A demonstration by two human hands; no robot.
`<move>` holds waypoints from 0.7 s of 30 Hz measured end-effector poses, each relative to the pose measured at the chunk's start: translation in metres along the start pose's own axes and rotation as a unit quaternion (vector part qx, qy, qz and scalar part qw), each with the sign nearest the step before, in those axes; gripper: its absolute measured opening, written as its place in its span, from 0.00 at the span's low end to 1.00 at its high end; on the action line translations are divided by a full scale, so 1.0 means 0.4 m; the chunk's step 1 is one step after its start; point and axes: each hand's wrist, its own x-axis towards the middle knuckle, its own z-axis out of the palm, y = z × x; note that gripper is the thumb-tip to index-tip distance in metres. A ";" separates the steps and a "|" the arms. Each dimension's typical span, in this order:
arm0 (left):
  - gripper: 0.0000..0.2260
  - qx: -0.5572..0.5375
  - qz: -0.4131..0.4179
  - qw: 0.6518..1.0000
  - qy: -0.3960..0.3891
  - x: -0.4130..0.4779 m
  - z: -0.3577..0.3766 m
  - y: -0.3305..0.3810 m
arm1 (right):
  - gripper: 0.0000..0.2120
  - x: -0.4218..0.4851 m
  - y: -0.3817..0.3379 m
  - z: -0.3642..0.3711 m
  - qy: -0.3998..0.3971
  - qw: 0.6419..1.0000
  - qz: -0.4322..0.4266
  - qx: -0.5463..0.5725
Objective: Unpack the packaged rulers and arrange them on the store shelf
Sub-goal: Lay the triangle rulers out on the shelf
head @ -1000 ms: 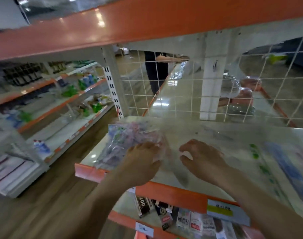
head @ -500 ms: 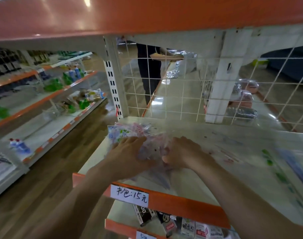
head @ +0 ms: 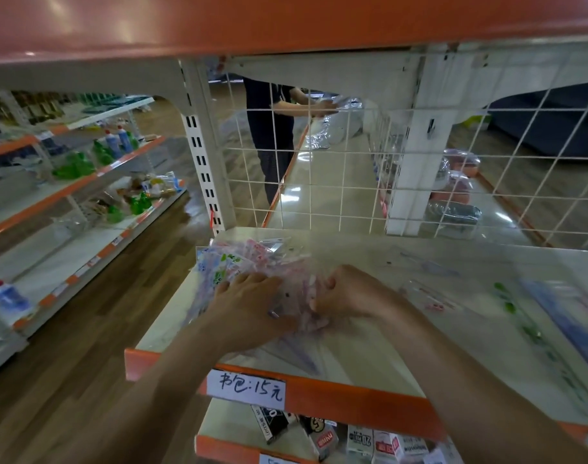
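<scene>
A clear plastic pack of colourful rulers (head: 239, 262) lies at the left end of the cream shelf board (head: 369, 360). My left hand (head: 249, 306) lies on top of the pack, fingers spread over it and pressing it down. My right hand (head: 346, 293) is right beside it, fingers curled and pinching the clear wrapping at the pack's near right end. More rulers (head: 527, 329) in clear sleeves, with green and blue print, lie flat on the shelf to the right.
An orange shelf lip with a handwritten price tag (head: 247, 386) runs along the front. A white wire grid (head: 353, 169) backs the shelf, and a person (head: 272, 135) stands behind it. An orange shelf (head: 286, 21) hangs overhead. Boxed goods (head: 369, 440) fill the shelf below.
My right hand moved left from the bare shelf onto the pack and closed on its wrapping. My left hand stayed on the pack. The view dipped downward.
</scene>
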 end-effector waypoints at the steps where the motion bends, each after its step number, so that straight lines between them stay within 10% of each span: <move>1: 0.27 0.003 -0.007 1.000 0.001 0.002 -0.005 0.004 | 0.19 0.001 0.007 0.001 0.006 1.000 0.006 0.015; 11: 0.14 -0.169 -0.009 0.980 0.104 0.040 -0.045 0.106 | 0.06 -0.071 0.094 -0.046 0.086 0.931 -0.019 0.354; 21: 0.10 -0.509 -0.012 0.859 0.062 0.063 0.069 0.320 | 0.07 -0.169 0.232 -0.111 0.151 0.843 -0.039 0.514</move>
